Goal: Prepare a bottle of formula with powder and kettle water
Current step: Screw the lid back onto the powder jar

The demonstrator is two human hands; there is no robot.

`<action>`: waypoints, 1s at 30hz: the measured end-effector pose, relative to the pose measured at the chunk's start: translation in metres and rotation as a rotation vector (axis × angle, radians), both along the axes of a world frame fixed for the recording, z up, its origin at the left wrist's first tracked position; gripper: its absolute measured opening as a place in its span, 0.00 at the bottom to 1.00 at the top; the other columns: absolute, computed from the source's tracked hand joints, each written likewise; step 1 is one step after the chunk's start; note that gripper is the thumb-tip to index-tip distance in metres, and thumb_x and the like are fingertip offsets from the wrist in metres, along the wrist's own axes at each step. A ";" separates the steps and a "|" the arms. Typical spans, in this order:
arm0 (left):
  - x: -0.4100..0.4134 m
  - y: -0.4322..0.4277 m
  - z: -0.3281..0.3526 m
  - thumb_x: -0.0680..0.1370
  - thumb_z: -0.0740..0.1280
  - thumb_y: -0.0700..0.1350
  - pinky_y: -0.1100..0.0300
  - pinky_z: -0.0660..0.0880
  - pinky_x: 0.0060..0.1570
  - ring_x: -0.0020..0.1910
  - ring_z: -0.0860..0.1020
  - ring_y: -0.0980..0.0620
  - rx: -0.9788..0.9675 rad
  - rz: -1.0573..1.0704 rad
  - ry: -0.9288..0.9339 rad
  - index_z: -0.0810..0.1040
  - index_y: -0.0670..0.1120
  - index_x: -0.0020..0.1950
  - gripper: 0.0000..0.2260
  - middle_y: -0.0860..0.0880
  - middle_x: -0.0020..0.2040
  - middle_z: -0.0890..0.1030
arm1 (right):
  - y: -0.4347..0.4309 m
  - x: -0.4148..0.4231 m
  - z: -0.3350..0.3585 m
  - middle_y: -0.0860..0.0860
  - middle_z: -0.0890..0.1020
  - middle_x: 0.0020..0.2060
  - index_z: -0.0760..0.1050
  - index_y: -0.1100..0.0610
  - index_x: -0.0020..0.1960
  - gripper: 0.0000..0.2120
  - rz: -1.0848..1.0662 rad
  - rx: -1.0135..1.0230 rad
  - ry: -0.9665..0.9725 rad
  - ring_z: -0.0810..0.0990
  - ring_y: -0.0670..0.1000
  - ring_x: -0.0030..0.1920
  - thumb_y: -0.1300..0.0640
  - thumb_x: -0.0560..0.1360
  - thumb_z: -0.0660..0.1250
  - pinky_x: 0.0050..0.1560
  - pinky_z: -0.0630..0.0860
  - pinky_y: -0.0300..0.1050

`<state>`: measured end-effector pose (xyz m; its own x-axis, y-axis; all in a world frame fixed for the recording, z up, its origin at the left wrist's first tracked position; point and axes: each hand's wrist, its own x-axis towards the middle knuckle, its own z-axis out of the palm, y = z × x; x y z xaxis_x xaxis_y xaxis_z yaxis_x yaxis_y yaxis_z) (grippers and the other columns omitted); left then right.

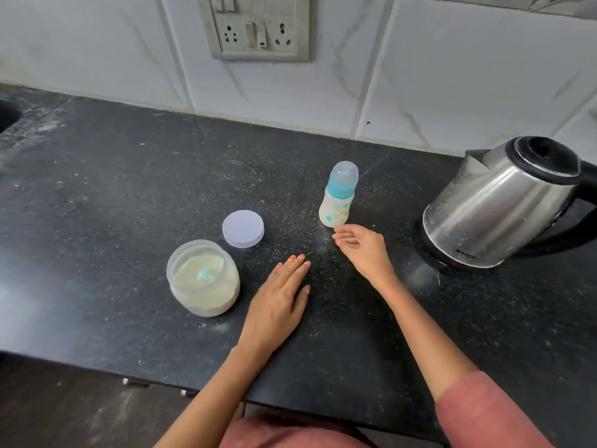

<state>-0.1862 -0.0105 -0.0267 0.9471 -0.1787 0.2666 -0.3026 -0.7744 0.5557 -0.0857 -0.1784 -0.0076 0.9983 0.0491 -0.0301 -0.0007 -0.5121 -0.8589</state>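
A black speckled counter (129, 189) filled the middle of the frame from left to right; pale marbled wall tiles (452, 76) ran across the top behind it. A steel kettle (497, 202) with a black rim and handle sat on its base at the right edge; a grey socket panel (255, 27) was fixed to the wall at upper centre. A clear jar (203, 282) of cream-coloured powder stood uncovered at lower left of centre. The left hand (277, 305) lay flat on the counter just right of the jar, fingers straight and close together, gripping nothing. The right hand (361, 250), its arm coming out of a reddish sleeve (484, 415) at lower right, hovered at centre with fingers loosely curled and nothing held; its fingertips were just beside the foot of the baby bottle (337, 197), and contact could not be told. The bottle stood upright at centre, between jar and kettle, with a blue collar and a clear cap on. A round pale lid (243, 228) lay flat just above the jar; a small blue scoop (206, 275) sat in the powder.
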 end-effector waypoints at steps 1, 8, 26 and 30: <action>-0.001 0.003 0.009 0.78 0.56 0.47 0.62 0.55 0.69 0.65 0.70 0.50 -0.033 -0.016 -0.032 0.73 0.41 0.64 0.18 0.45 0.64 0.75 | 0.007 -0.003 0.002 0.53 0.82 0.46 0.77 0.61 0.54 0.11 0.021 -0.004 0.004 0.80 0.45 0.44 0.66 0.73 0.65 0.49 0.76 0.31; -0.006 0.059 0.072 0.77 0.60 0.47 0.64 0.61 0.68 0.64 0.70 0.53 -0.150 -0.049 -0.243 0.76 0.42 0.61 0.16 0.47 0.62 0.76 | 0.079 -0.013 0.023 0.52 0.82 0.46 0.77 0.60 0.55 0.11 0.218 -0.058 -0.045 0.80 0.45 0.48 0.64 0.73 0.65 0.52 0.77 0.36; 0.001 0.174 0.038 0.58 0.76 0.58 0.77 0.59 0.60 0.66 0.62 0.71 -0.631 -0.294 0.408 0.56 0.54 0.69 0.45 0.68 0.67 0.65 | 0.178 0.033 0.008 0.52 0.58 0.73 0.53 0.55 0.74 0.43 0.451 -0.624 0.146 0.54 0.55 0.73 0.48 0.67 0.73 0.70 0.58 0.51; 0.002 0.170 0.038 0.58 0.76 0.49 0.79 0.60 0.57 0.62 0.65 0.74 -0.633 -0.340 0.385 0.60 0.56 0.64 0.39 0.74 0.62 0.68 | 0.180 0.033 0.009 0.50 0.60 0.72 0.55 0.52 0.73 0.40 0.443 -0.615 0.153 0.57 0.54 0.71 0.49 0.68 0.72 0.67 0.63 0.53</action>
